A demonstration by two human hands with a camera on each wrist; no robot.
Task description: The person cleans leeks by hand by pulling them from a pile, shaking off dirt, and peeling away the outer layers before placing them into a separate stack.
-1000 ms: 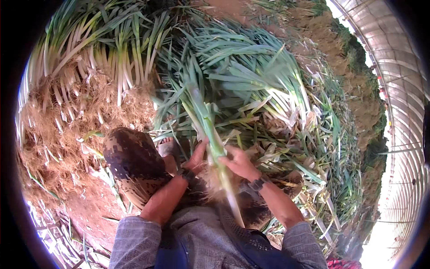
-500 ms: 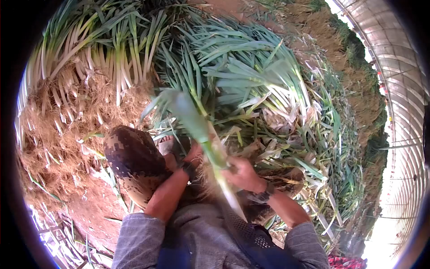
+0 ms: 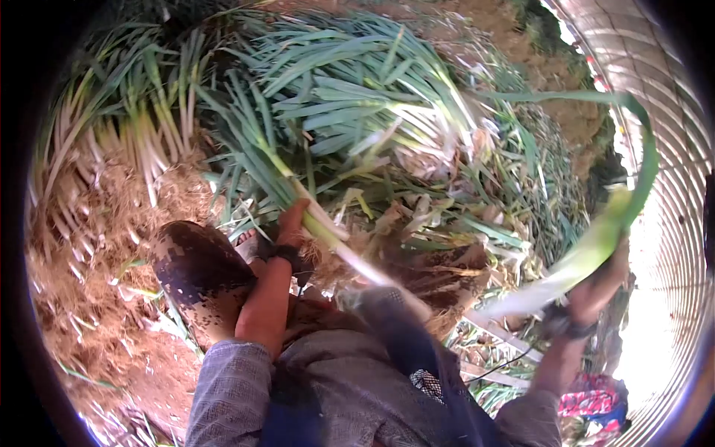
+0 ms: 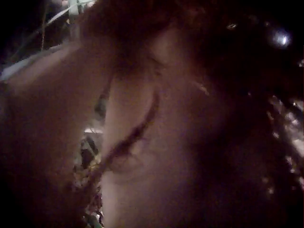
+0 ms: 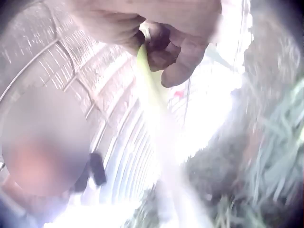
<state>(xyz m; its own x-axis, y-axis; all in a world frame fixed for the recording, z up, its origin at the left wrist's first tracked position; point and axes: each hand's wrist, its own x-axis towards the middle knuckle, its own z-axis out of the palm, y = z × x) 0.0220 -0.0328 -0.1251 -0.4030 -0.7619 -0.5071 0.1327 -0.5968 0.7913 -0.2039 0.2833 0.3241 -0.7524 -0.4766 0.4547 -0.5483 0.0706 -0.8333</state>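
Note:
In the head view my left hand grips green onions near the middle, with green tops pointing away and white stems slanting over my lap. The left wrist view is dark and shows mostly skin. Far out to the right, my right hand holds a long stripped leaf, pale at its base, with a green end curling up and over. In the right wrist view curled fingers pinch this leaf and its pale part hangs down, blurred.
Rooted green onions lie in rows at left, roots towards me. A heap of green onions lies ahead. Peeled scraps litter the ground at right, before the ribbed greenhouse wall. A red patterned cloth lies near my right elbow.
My right hand has swung from beside the left hand far out to the right, carrying a leaf pulled off the stalk. The left hand stays on the green onions, and the head view has shifted.

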